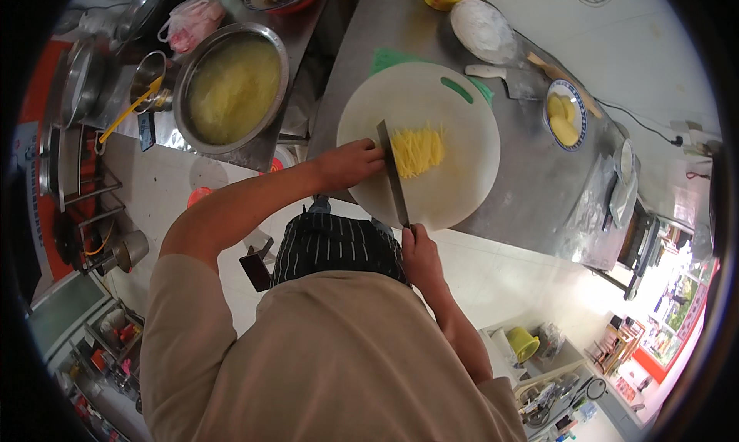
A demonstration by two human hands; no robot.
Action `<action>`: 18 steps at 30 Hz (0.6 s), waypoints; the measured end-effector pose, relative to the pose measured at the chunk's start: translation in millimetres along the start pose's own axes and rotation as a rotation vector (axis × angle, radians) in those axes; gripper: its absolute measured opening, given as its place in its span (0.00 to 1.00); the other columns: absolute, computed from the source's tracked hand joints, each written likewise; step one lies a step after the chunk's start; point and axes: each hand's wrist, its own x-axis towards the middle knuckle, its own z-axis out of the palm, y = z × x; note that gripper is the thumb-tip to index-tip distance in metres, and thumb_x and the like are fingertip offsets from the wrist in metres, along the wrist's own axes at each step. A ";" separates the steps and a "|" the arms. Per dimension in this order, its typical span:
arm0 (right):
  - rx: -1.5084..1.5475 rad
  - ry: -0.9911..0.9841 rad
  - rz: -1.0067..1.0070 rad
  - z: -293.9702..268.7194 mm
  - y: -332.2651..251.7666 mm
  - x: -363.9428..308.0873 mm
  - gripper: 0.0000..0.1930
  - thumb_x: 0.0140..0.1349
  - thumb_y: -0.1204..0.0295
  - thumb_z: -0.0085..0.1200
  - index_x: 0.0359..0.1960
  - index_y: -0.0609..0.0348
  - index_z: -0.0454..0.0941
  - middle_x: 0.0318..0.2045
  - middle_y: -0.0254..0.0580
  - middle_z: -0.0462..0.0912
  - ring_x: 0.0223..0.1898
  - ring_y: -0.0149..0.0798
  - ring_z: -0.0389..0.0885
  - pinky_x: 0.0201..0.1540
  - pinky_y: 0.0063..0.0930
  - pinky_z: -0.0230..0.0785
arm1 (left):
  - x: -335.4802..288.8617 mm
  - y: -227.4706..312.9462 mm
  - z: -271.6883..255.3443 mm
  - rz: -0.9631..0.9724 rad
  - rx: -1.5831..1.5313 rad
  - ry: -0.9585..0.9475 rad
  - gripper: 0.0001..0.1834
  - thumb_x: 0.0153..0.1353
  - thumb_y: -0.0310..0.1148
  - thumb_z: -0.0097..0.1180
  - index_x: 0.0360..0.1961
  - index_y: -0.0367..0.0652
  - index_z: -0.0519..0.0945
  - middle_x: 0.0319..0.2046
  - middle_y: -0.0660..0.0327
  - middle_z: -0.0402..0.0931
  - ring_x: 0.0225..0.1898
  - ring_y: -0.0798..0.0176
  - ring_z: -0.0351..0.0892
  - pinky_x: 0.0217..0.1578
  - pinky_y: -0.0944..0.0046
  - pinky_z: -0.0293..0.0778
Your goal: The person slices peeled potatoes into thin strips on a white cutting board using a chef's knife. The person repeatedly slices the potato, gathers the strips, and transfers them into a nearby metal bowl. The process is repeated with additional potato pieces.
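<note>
Strips (418,151), pale yellow and probably potato, lie in a loose pile near the middle of the round white cutting board (462,192) on the metal desk (527,188). We see the cleaver (395,174) standing just to the left of this pile, its handle grasped in the right hand (422,256). The left hand (350,165) is bent at the fingers beside the blade; we cannot tell whether a piece is held beneath them. We judge the cutting to be partway along: the strips on the board are already fine, while peeled whole pieces (564,120) sit uncut in the blue-and-white bowl (583,120) toward the right of the desk. On the separate surface to the left, we note a large metal basin (282,61) filled with a yellow mass (235,88) in cloudy liquid; this may be material already cut, though its form is too blurred for us to confirm. What remains, as far as we can judge, is chiefly the bowl's contents.
</note>
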 end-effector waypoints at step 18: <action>0.036 -0.009 -0.037 4.3 -2.7 -0.8 0.19 0.77 0.56 0.42 0.43 0.63 0.70 0.33 0.67 0.83 0.41 0.74 0.79 0.42 0.60 0.69 | -5.0 -5.5 3.3 -0.013 -0.027 -0.035 0.16 0.55 0.25 0.54 0.47 0.37 0.80 0.51 0.55 0.75 0.55 0.48 0.74 0.56 0.58 0.76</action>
